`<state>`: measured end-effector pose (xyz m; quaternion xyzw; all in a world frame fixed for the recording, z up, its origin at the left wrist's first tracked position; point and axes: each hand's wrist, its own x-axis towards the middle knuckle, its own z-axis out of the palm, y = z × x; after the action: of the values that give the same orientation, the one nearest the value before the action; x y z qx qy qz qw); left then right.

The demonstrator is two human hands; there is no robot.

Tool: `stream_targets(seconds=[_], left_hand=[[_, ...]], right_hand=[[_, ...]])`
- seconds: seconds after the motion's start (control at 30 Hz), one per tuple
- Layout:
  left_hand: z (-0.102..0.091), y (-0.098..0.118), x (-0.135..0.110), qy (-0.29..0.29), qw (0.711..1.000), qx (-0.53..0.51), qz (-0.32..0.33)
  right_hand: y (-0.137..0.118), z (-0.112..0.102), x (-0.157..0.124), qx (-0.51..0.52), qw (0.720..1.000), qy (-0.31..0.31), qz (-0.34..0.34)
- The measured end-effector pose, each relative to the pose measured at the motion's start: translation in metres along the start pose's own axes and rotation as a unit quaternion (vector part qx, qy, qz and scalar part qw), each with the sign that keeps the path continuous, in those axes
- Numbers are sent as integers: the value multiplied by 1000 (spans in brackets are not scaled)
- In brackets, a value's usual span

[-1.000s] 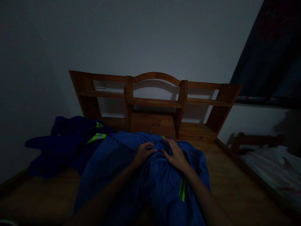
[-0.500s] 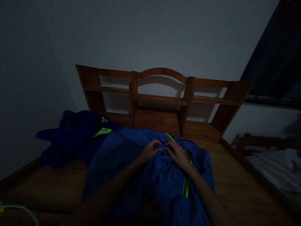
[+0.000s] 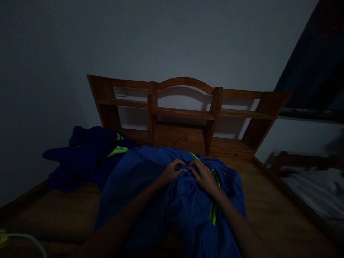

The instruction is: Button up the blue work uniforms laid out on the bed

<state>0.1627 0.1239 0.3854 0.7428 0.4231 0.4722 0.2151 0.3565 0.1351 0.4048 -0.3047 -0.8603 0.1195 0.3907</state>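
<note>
A blue work garment (image 3: 139, 179) with yellow-green reflective strips lies spread and rumpled over the wooden desk, hanging down toward me. My left hand (image 3: 172, 172) pinches a fold of its cloth between thumb and fingers. Close beside it, my right hand (image 3: 202, 175) is closed on the same raised fold, fingertips almost meeting the left ones. What exactly lies between the fingertips is too dark and small to make out beyond blue cloth. Under and around both hands the fabric is bunched.
A darker blue garment (image 3: 86, 157) with reflective strips lies heaped at the left. Behind stands a wooden shelf unit (image 3: 185, 113) against the white wall. At the lower left a pale cable (image 3: 27, 236) curves. White cloth (image 3: 317, 190) lies beyond the desk's right edge.
Both hands stay at the same fold, with only slight finger movement. The garment has hardly shifted.
</note>
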Motion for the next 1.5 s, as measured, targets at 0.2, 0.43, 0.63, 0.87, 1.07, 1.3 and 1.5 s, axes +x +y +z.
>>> stream_targets(seconds=[0.2,0.43,0.63,0.87,1.07,1.3,1.5], left_hand=[[0,-1,0,-7,998,49,33],[1,-1,-3,20,990,139,23],[-2,8,-4,34,988,151,19],[-4,12,-2,26,996,88,17],[-3,9,-2,27,999,34,-22],[-2,2,0,-10,999,-2,-40],[1,-3,1,-1,998,-11,-60]], right_hand=[[-3,0,-1,0,1000,-5,-2],[2,3,1,-4,1000,8,6],[4,2,1,-7,1000,6,12],[4,2,0,8,1000,10,19],[5,3,0,13,998,25,49],[4,5,1,24,998,22,53],[5,6,2,17,999,25,45]])
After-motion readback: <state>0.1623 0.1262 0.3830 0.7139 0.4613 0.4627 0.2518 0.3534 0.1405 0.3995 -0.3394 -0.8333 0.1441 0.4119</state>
